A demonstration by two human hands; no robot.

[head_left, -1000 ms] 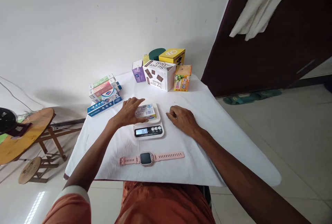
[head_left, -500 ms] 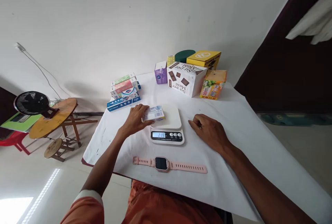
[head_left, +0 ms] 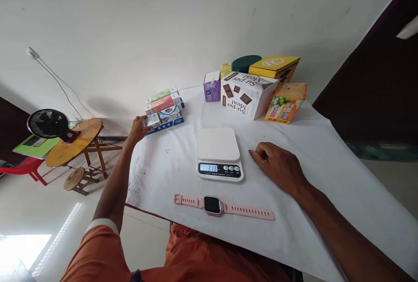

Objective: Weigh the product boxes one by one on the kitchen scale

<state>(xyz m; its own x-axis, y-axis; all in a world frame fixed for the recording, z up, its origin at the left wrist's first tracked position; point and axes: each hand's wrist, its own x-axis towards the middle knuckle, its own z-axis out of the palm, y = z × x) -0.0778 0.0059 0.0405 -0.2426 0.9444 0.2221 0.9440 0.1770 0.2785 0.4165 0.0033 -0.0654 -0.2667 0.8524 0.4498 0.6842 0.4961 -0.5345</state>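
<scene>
At the table's left side my left hand [head_left: 138, 129] is closed on a small white-and-yellow soap box [head_left: 151, 121]. It holds that box at the left end of a stack of toothpaste-like cartons, one of them blue [head_left: 170, 125] and one pink [head_left: 163, 104]. A white digital kitchen scale [head_left: 218, 145] sits mid-table with a bare platform and a lit display. My right hand [head_left: 281, 168] rests on the cloth right of the scale, fingers curled with nothing seen in them. A pink-strapped smartwatch [head_left: 212, 205] lies flat in front of the scale.
Along the back stand a purple tissue pack [head_left: 212, 87], a white Su-per Meal box [head_left: 248, 97], a yellow box [head_left: 273, 65], an orange pack [head_left: 286, 103] and a dark green lid [head_left: 246, 62]. Left of the table are a black fan [head_left: 48, 123] and a wooden stool [head_left: 74, 178].
My left hand has carried the soap box off the scale, leftward to the cartons. The display digits have changed. My right hand stays in place on the cloth; the view has shifted slightly.
</scene>
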